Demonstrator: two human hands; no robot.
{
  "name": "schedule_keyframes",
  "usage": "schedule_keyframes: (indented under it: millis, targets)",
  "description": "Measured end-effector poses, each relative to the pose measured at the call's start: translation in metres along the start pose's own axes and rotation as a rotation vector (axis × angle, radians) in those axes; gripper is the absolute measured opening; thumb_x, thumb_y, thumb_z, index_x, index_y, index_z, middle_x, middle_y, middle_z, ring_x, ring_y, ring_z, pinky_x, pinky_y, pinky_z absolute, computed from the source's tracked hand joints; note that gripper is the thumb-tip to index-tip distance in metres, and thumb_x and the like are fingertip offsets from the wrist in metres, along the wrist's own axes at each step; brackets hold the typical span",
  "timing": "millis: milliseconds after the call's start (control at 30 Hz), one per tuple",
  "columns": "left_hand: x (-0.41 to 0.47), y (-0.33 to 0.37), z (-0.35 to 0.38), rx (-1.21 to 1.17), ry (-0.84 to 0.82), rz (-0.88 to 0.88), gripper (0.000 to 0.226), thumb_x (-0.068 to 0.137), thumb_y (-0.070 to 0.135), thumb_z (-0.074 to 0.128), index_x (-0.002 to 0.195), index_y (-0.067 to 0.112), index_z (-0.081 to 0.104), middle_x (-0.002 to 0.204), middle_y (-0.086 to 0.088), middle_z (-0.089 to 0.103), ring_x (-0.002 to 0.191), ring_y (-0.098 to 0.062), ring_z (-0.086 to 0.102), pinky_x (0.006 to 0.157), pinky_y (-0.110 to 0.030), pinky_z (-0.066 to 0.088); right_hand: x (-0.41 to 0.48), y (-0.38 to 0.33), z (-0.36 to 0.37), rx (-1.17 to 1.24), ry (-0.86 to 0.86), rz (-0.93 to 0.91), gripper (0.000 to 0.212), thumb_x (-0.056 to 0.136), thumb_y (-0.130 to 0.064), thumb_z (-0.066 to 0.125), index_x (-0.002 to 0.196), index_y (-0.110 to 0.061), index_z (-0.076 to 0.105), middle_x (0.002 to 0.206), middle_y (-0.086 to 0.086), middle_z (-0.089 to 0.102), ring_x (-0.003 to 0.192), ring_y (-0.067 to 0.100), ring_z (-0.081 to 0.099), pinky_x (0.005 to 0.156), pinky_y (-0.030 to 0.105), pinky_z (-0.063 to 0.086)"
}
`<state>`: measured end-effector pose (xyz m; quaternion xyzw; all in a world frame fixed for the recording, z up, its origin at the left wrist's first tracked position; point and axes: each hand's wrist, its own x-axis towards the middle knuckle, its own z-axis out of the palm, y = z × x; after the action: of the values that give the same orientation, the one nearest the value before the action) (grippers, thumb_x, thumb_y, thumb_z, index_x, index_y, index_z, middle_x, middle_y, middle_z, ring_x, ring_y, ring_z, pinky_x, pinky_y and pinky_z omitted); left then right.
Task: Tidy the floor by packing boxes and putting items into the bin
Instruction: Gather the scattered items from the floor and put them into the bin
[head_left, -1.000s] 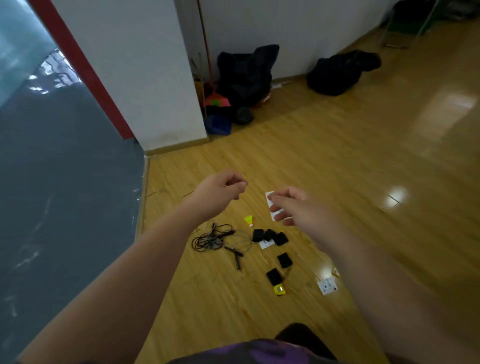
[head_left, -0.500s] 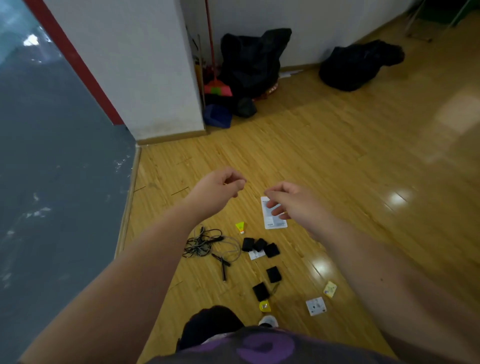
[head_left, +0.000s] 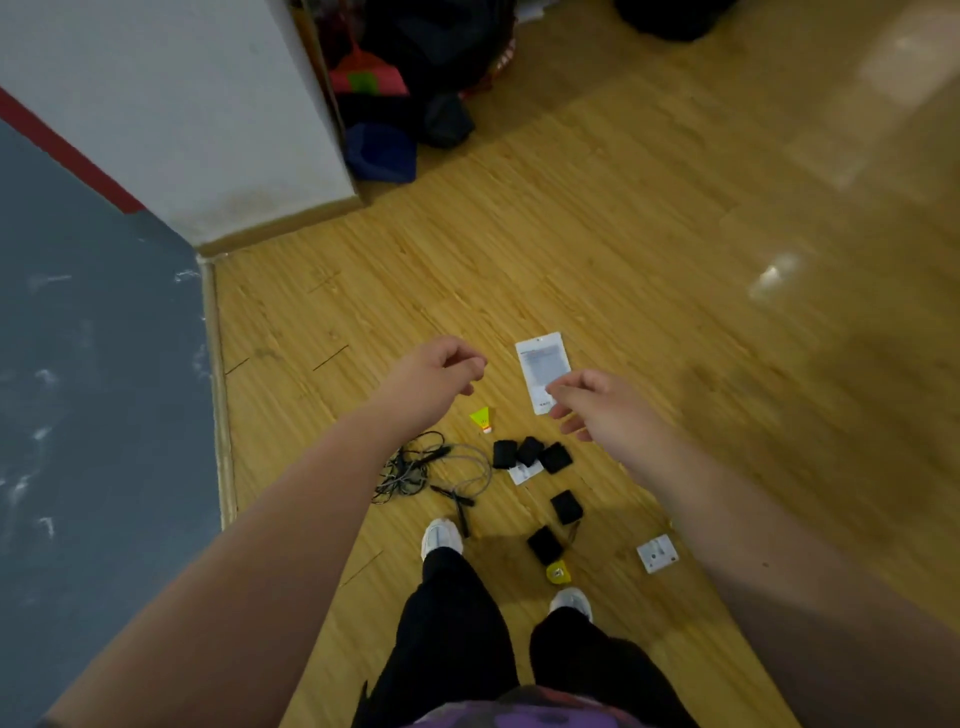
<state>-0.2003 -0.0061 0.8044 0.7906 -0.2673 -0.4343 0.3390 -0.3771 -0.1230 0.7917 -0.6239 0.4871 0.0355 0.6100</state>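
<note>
1. On the wooden floor (head_left: 623, 234), close to its left edge along the grey wall (head_left: 93, 389), small items lie scattered ahead of the person's white shoes (head_left: 441, 538).
2. White packet (head_left: 540, 364): lies flat, farthest from the shoes.
3. Yellow shuttlecock (head_left: 482, 418): lies just left of the packet, nearer the shoes.
4. Cable tangle (head_left: 410, 467): lies nearest the floor's left edge.
5. Black pouches (head_left: 505, 453): three lie clustered beside the cables. Two more lie apart, closer to the shoes.
6. White socket plate (head_left: 657, 553): lies right of the pouches.
7. Left hand (head_left: 436, 379): raised above the shuttlecock, fingers curled in toward the thumb, gripping nothing visible.
8. Right hand (head_left: 602, 410): covers the packet's near corner in view, fingers loosely bent and slightly spread, holding nothing.
</note>
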Motion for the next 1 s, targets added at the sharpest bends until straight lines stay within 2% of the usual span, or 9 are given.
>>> schedule_keyframes:
  millis: [100, 267, 400, 533, 633, 733, 867, 1000]
  targets:
    - [0.054, -0.024, -0.008, -0.007, -0.053, -0.037, 0.011, 0.097, 0.028, 0.054, 0.097, 0.025, 0.065, 0.099, 0.005, 0.07, 0.089, -0.009, 0.066, 0.086, -0.039, 0.052, 0.049, 0.006, 0.021, 0.037, 0.064, 0.077, 0.011, 0.094, -0.035, 0.058, 0.093, -0.026, 0.065, 0.09, -0.002, 0.071, 0.073, 0.012, 0.066, 0.064, 0.026, 0.047]
    - [0.163, -0.118, 0.006, 0.044, -0.097, -0.063, 0.012, 0.095, 0.028, 0.055, 0.089, 0.034, 0.064, 0.097, 0.005, 0.07, 0.09, -0.013, 0.067, 0.074, -0.028, 0.051, 0.171, 0.063, 0.075, 0.095, 0.116, 0.114, 0.01, 0.092, -0.033, 0.06, 0.09, -0.025, 0.065, 0.079, -0.005, 0.07, 0.072, 0.011, 0.064, 0.069, 0.03, 0.05]
    - [0.251, -0.244, 0.047, 0.031, -0.067, -0.12, 0.014, 0.094, 0.027, 0.056, 0.086, 0.034, 0.064, 0.095, 0.005, 0.07, 0.088, -0.014, 0.067, 0.072, -0.035, 0.054, 0.287, 0.158, 0.137, 0.109, 0.087, 0.133, 0.01, 0.091, -0.031, 0.06, 0.085, -0.024, 0.065, 0.078, -0.003, 0.069, 0.071, 0.011, 0.065, 0.072, 0.034, 0.051]
    - [0.323, -0.371, 0.091, 0.051, -0.015, -0.16, 0.015, 0.094, 0.024, 0.055, 0.084, 0.031, 0.064, 0.093, 0.005, 0.071, 0.084, -0.011, 0.067, 0.065, -0.026, 0.05, 0.386, 0.26, 0.195, 0.073, 0.03, 0.133, 0.01, 0.092, -0.028, 0.058, 0.083, -0.024, 0.061, 0.084, 0.002, 0.068, 0.073, 0.015, 0.061, 0.071, 0.032, 0.049]
    - [0.367, -0.468, 0.122, 0.077, -0.011, -0.194, 0.015, 0.094, 0.027, 0.054, 0.085, 0.033, 0.065, 0.093, 0.005, 0.071, 0.085, -0.011, 0.067, 0.06, -0.026, 0.05, 0.446, 0.341, 0.222, 0.046, 0.015, 0.167, 0.01, 0.093, -0.025, 0.058, 0.085, -0.022, 0.062, 0.084, 0.001, 0.066, 0.073, 0.012, 0.06, 0.067, 0.025, 0.048]
    - [0.398, -0.545, 0.143, 0.089, -0.006, -0.19, 0.014, 0.092, 0.028, 0.056, 0.084, 0.033, 0.065, 0.094, 0.005, 0.071, 0.082, -0.009, 0.069, 0.06, -0.025, 0.047, 0.494, 0.4, 0.236, -0.009, 0.042, 0.17, 0.01, 0.091, -0.024, 0.059, 0.083, -0.022, 0.063, 0.079, -0.001, 0.067, 0.07, 0.012, 0.06, 0.066, 0.025, 0.048]
    - [0.424, -0.605, 0.145, 0.121, 0.015, -0.192, 0.013, 0.092, 0.03, 0.057, 0.083, 0.035, 0.065, 0.092, 0.01, 0.071, 0.081, -0.005, 0.069, 0.065, -0.028, 0.05, 0.55, 0.429, 0.261, -0.063, 0.047, 0.121, 0.012, 0.089, -0.023, 0.058, 0.079, -0.019, 0.063, 0.078, 0.003, 0.068, 0.07, 0.018, 0.061, 0.067, 0.031, 0.048]
    - [0.441, -0.627, 0.132, 0.183, 0.059, -0.166, 0.009, 0.092, 0.033, 0.057, 0.09, 0.035, 0.064, 0.095, 0.007, 0.07, 0.087, -0.009, 0.067, 0.066, -0.028, 0.052, 0.588, 0.424, 0.286, -0.145, -0.024, 0.019, 0.017, 0.09, -0.032, 0.054, 0.093, -0.018, 0.063, 0.086, 0.001, 0.067, 0.075, 0.02, 0.062, 0.068, 0.034, 0.051]
